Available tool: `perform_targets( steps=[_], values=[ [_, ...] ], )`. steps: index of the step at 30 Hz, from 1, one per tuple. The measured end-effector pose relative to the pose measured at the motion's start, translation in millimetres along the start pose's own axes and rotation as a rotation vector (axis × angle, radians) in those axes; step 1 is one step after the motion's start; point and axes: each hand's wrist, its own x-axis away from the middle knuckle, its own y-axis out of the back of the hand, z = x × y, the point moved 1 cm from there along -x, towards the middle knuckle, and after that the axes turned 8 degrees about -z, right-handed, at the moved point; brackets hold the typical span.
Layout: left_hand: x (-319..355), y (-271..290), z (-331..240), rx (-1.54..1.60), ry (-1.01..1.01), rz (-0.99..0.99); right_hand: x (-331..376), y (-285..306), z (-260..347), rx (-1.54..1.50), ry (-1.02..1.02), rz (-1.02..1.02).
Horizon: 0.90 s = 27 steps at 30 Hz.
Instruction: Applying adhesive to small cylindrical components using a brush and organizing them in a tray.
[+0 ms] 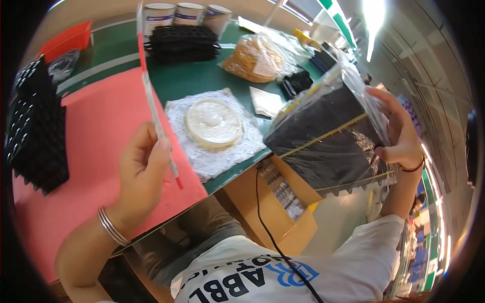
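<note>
My left hand (141, 174) grips a thin red and white flat strip (151, 96) that stands edge-on above the pink mat (96, 131). Over the table's right edge, my right hand (399, 134) holds a stack of black trays in a clear plastic bag bound with yellow bands (328, 136). Between the two hands lies a round cream roll of tape (213, 122) on white foam mesh (202, 151).
Black trays (38, 136) are stacked at the left and more black trays (183, 43) at the back. A bag of rubber bands (257, 58), white tubs (187, 12) and a red bin (68, 38) stand behind. An open cardboard box (273, 197) sits below the table edge.
</note>
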Motion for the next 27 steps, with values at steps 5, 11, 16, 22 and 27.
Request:
perform_targets(
  steps=[5, 11, 16, 22, 27],
  values=[
    [-14.3, 17.9, -63.3, -0.068, -0.432, 0.005, -61.4, -59.7, 50.1, -0.037, 0.225, 0.233],
    [-9.8, 20.7, -106.5, -0.017, -0.495, 0.043, -123.0, -131.0, 81.0, 0.155, 0.448, 0.329],
    [-14.4, 32.6, -112.9, 0.066, -0.524, 0.078, -156.6, -203.2, 125.0, 0.127, 0.434, 0.374],
    [-18.9, 40.9, -111.2, 0.078, -0.506, 0.076, -192.3, -267.6, 154.4, 0.223, 0.460, 0.332],
    [-25.5, 40.9, -110.8, 0.077, -0.521, 0.055, -219.0, -299.7, 145.5, 0.320, 0.591, 0.534]
  ],
)
